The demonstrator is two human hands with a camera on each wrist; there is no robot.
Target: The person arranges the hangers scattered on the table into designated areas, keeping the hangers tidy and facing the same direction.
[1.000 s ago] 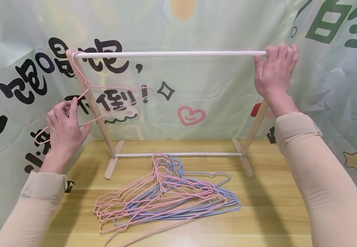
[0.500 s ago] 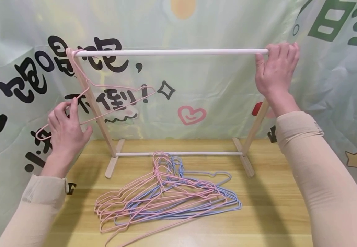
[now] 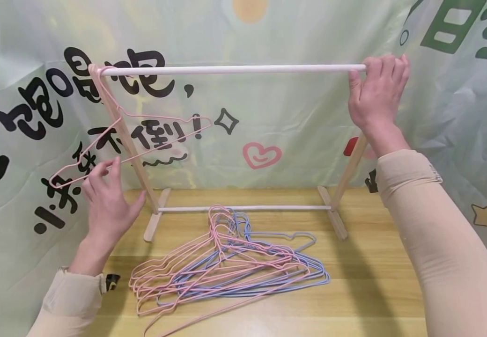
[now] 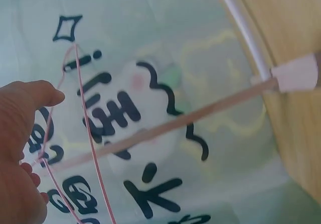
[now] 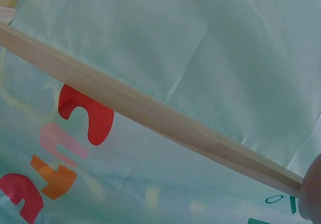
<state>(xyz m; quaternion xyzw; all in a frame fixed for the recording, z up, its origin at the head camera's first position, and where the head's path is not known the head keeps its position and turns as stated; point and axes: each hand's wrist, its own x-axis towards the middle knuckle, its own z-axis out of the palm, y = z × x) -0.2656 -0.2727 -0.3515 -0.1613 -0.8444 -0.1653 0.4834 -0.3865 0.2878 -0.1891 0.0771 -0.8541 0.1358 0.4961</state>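
A pink clothes hanger (image 3: 159, 150) hangs by its hook at the left end of the white top rod (image 3: 235, 69) of a small wooden clothes rack (image 3: 350, 164). My left hand (image 3: 110, 203) is beside the hanger's lower bar, fingertips at or near the wire. Its thumb (image 4: 42, 93) sticks out apart from the fingers; whether the fingertips touch the wire is unclear. My right hand (image 3: 378, 96) grips the rack's top right corner, with its fingers over the top. The right wrist view shows the rack's wooden upright (image 5: 150, 111) running up to that hand.
On the wooden table (image 3: 374, 267), a pile of pink hangers (image 3: 172, 262) overlaps blue hangers (image 3: 319, 276) in front of the rack's lower white rod (image 3: 269, 208). A printed pale green cloth (image 3: 311, 117) stands behind and at both sides.
My left hand has left the hanger's left shoulder and moved down and right to its lower bar. The hanger stays on the rod. My right hand keeps its hold on the rack.
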